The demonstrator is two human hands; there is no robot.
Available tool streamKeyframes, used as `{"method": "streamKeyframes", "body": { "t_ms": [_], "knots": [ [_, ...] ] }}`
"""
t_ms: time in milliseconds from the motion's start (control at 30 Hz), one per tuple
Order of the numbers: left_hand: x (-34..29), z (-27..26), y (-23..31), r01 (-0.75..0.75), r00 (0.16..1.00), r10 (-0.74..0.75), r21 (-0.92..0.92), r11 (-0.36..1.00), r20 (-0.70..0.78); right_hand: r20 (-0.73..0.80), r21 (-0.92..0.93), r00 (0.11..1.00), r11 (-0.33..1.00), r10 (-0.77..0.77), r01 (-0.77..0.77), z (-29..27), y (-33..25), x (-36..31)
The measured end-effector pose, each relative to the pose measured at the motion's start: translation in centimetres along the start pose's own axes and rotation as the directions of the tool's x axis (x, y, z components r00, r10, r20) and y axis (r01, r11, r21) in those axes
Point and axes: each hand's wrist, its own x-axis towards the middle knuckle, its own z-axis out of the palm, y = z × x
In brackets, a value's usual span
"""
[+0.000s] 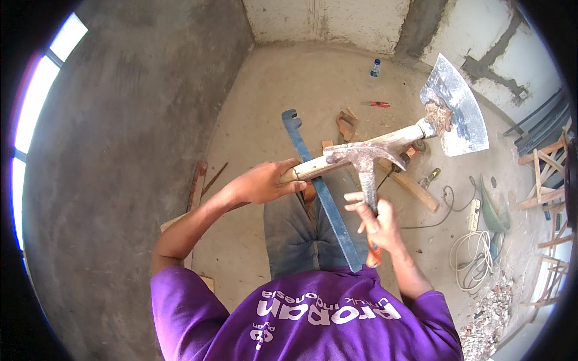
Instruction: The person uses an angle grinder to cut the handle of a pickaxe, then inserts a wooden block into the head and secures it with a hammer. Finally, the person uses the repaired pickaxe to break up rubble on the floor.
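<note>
My left hand [265, 182] is closed round the pale wooden handle [394, 137] of a hoe. Its broad grey blade [466, 108] points to the upper right, with a brown clump at the socket. In my right hand [379, 222] is a claw hammer [368, 174] with an orange grip end, some fingers lifted off its handle. The hammer's head overlaps the hoe handle; whether they touch I cannot tell. A flat blue metal bar [331, 210] with a hooked end passes behind the hoe handle, down to my shirt. What supports the bar is hidden.
On the floor ahead are a handsaw [346, 125], a red-handled tool [376, 104] and a water bottle [376, 68]. To the right lie a wooden beam [418, 191], a power strip [474, 215], coiled cable [472, 259] and rubble [490, 313]. A grey wall [132, 150] rises at left.
</note>
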Motion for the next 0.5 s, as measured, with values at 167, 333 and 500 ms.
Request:
{"method": "streamKeyframes", "body": {
  "t_ms": [167, 333, 500],
  "knots": [
    [0.5, -0.6, 0.8, 0.010, 0.998, -0.010, -0.006, 1.000, 0.066, 0.075, -0.629, 0.971, 0.745, -0.227, 0.223, -3.2, -7.0, 1.9],
    [0.3, 0.2, -0.2, -0.011, 1.000, 0.011, -0.019, 1.000, 0.010, 0.270, -0.756, 0.958, 0.595, -0.094, 0.272, -3.1, -10.6, 3.1],
    [-0.4, 1.4, -0.7, -0.084, 0.993, 0.082, -0.020, 0.996, -0.084, 0.339, -0.753, 0.932, 0.557, -0.127, 0.350, -3.7, -12.6, 3.6]
  ]
}}
